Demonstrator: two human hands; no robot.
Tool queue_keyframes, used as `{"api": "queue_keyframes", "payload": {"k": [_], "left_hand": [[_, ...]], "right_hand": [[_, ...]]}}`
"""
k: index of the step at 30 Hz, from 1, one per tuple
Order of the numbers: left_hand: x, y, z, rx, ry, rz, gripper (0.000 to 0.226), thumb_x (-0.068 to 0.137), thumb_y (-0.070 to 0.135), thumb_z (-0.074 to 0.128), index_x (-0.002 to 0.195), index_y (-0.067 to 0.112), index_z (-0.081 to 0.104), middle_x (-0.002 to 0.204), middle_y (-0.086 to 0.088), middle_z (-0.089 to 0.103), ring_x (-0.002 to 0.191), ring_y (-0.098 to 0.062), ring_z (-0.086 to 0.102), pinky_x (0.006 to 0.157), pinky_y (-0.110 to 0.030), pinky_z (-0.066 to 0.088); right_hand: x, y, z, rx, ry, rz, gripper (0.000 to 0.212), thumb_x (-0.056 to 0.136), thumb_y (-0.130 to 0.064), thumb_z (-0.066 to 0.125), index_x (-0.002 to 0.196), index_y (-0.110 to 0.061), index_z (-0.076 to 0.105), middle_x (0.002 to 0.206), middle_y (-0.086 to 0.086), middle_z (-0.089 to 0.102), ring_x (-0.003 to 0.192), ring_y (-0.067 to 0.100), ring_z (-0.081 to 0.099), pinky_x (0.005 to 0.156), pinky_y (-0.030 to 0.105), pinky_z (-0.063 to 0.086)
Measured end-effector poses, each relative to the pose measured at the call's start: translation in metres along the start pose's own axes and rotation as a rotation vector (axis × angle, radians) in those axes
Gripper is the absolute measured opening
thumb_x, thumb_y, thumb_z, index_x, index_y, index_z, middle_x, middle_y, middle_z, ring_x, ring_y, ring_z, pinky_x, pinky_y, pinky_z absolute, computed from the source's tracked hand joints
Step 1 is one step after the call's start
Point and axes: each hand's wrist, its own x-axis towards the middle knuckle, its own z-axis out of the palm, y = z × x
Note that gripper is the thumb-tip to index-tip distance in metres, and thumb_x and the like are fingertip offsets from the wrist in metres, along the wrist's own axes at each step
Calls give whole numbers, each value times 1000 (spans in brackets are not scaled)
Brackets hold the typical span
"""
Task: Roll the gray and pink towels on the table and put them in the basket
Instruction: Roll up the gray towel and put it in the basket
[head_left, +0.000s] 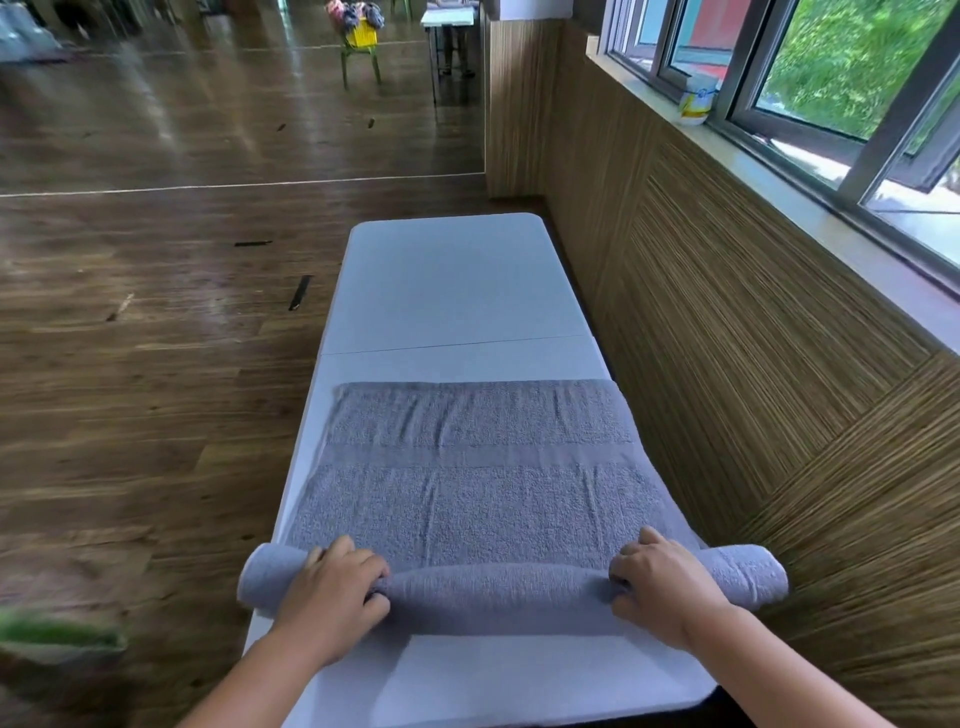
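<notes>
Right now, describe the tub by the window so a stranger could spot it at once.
Look to the windows on the right. Follow the sill toward its far end. The tub stands there: white, round, with a yellow and blue label.

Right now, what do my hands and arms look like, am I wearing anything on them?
Both the left hand and the right hand are bare: no gloves, and no rings, watch or bracelet that I can see. The forearms are uncovered too, with no sleeve showing down to the bottom edge of the view.
</notes>
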Motion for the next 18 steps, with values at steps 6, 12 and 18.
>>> {"api": "queue_keyframes", "payload": {"k": [6,12,18], "left_hand": [[7,2,-2,-122,-16,-28,12,84,36,47,88,31,58,93,13,48,93,-11,49,73,-30,40],[5,0,5,-214,37,-29,15,85,36,46,96,36,54,103,20,47,100,-9,49,76,-34,50],[-1,-1,5,-31,-48,-12,54,57,41,68,110,42,59,108,24,59,102,-10,54,79,-33,50]], "right_hand": [[7,0,-2,175,16,103,26,79,-36,41,71,-21,60,76,-9,40,75,23,55,56,32,39],[-2,-3,6,134,55,62,18,72,-32,60,89,-26,58,89,-10,56,84,19,55,69,31,50],[-1,-8,1,10,21,48,35,44,-37,78,70,-31,56,71,-16,55,73,15,53,58,27,45]]}}
